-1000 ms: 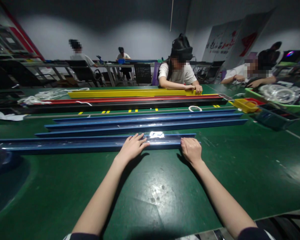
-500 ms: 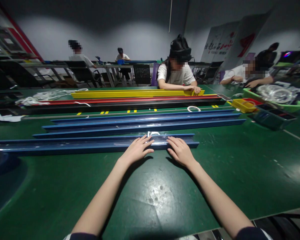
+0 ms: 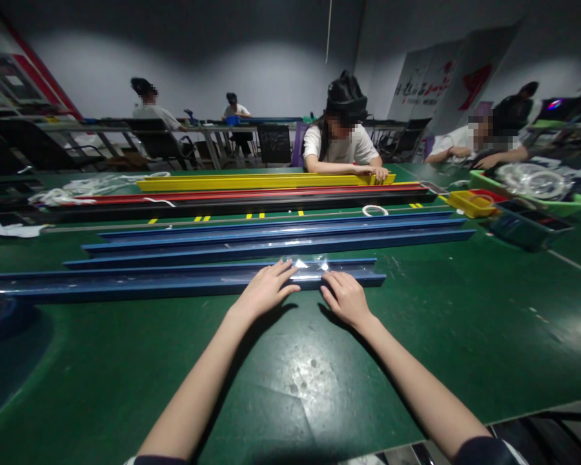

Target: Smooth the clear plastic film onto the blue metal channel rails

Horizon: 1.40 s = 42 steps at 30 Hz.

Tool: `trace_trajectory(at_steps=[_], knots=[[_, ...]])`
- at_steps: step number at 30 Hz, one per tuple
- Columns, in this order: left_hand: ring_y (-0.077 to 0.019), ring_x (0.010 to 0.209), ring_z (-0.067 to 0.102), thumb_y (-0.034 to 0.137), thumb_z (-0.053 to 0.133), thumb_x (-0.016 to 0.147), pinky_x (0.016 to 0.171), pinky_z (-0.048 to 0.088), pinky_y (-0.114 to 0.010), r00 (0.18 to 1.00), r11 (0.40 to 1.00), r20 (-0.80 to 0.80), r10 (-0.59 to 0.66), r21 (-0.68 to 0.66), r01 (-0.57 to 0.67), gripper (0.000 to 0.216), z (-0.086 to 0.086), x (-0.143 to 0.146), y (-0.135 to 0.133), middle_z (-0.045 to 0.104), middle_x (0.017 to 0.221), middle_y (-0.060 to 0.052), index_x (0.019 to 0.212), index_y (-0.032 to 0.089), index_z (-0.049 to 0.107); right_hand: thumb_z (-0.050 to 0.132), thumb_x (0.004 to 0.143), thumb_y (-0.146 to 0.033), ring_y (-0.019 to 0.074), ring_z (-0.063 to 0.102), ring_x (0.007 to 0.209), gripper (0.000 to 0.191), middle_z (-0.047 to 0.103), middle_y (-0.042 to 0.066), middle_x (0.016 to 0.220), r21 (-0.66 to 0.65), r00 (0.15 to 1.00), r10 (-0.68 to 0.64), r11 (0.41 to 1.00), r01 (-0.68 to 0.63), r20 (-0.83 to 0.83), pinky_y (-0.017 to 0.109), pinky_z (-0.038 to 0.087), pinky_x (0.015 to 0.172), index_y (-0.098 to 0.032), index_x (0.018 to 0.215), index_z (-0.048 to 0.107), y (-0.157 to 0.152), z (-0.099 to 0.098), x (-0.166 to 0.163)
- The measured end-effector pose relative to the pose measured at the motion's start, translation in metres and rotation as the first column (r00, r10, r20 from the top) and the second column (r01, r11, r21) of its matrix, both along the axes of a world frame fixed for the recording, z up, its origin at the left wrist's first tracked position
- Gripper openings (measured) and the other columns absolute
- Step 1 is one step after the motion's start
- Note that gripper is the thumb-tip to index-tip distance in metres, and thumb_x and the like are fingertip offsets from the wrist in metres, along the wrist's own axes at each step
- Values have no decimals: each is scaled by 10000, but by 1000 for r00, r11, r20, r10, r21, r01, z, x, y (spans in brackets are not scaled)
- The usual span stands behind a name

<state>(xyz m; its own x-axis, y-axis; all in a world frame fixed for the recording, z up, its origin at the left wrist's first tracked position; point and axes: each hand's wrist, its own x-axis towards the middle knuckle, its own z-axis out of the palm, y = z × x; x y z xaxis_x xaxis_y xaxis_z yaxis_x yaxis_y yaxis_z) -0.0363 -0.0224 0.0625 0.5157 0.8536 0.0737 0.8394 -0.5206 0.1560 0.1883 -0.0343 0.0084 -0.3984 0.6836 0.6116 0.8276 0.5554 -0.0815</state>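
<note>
A long blue channel [image 3: 140, 282] lies across the table in front of me, with shiny clear film [image 3: 306, 271] in it near its right end. My left hand [image 3: 268, 285] rests over the channel left of the bright film, palm down, its fingers stretched out and apart. Against the near edge, further right, lies my right hand [image 3: 347, 294], its fingers bent at the tips and its thumb apart. Nothing shows in either grasp. Whether the fingertips press the film or the blue wall I cannot tell.
More blue channels [image 3: 271, 247] lie behind mine, then a black and red strip [image 3: 252, 200] and a yellow channel [image 3: 252, 182] under a co-worker's hands [image 3: 375, 173]. A white ring [image 3: 375, 211], a yellow tray [image 3: 472, 205] and a green basket [image 3: 574, 205] stand rightward.
My right hand has drawn slightly nearer to me and its fingers have bent more. The glints on the film have changed shape. My left hand has hardly moved.
</note>
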Motion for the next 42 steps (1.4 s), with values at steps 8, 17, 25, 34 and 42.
trace_trajectory(at_steps=[8,17,25,34,42], knots=[[-221,1341,251,526,373,874,1069,257,-404,998,997,-35,-55,-65,53,535,-7,11,-4,333,1432,-38,1348,278,375,378,900,-294,191,569,992,313,644,92,1069,37,998,51,998,-50,-38,321,424,855,-143,1079,585,7,6,20],[-227,1242,423,535,344,880,1009,341,-374,992,995,-78,99,23,-98,495,6,-10,-1,510,1307,-62,1180,216,573,378,902,-277,149,511,610,333,582,38,602,177,938,-347,922,345,-21,285,330,615,-172,669,591,13,8,41],[-220,1304,330,500,400,872,1040,313,-387,998,995,-43,-42,94,45,526,-9,12,-6,373,1414,-51,1328,239,409,382,900,-281,166,557,769,259,642,62,793,27,999,-1,1000,3,-47,282,397,717,-160,876,610,-2,7,5],[-211,1315,312,486,383,885,1034,310,-408,998,1000,-65,-15,-11,14,495,-4,12,-8,382,1406,-27,1330,269,397,385,899,-282,172,580,825,273,672,77,889,105,992,-101,989,108,-70,282,391,743,-138,942,614,6,13,28],[-213,1230,434,520,346,886,1006,331,-379,996,998,-72,47,43,-44,478,2,4,-5,508,1309,-66,1212,224,530,356,909,-295,148,498,651,351,596,48,639,125,941,-337,934,335,-5,277,305,640,-167,685,594,11,7,36]])
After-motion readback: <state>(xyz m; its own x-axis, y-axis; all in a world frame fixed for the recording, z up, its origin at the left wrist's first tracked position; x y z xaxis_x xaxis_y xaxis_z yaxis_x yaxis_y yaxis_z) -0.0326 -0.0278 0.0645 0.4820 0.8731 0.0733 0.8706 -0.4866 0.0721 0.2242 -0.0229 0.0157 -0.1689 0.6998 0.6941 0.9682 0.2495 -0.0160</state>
